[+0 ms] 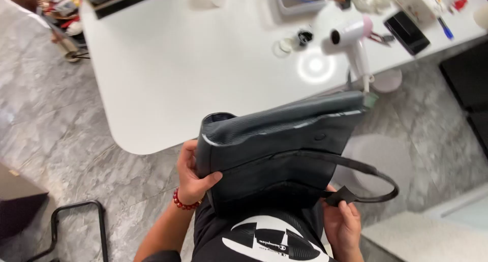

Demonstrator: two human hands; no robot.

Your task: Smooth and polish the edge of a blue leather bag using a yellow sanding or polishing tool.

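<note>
Just off the near rounded edge of the white table (168, 74), in the head view, you've got a dark grey tote bag (274, 150) held up against your body, its ribbed side turned toward the camera and its top edge tilted up toward the table. Your left hand (192, 176) is clamped on the bag's left edge, thumb pressed across the front panel, the other fingers wrapped behind it; a red bead bracelet (184, 201) sits on that wrist. Your right hand (343, 225) is low on the bag's right side, below the table edge, fingers closed around the dark tab where the strap (356, 165) joins; the strap loops out to the right from there, clear of the table.

On the table, near its front edge and just above the bag's upper right corner, a white and pink hair dryer (351, 40) stands with its nozzle facing you. Further back from that, toward the table's far right, a black phone (406, 32) lies flat, with a blue pen (445, 29) just beside it. A small round lid (280, 48) rests left of the dryer. At the table's far edge there's a grey tray (300, 0). Left of the table, low on the marble floor (56, 135), a black metal frame (76, 226) shows.
</note>
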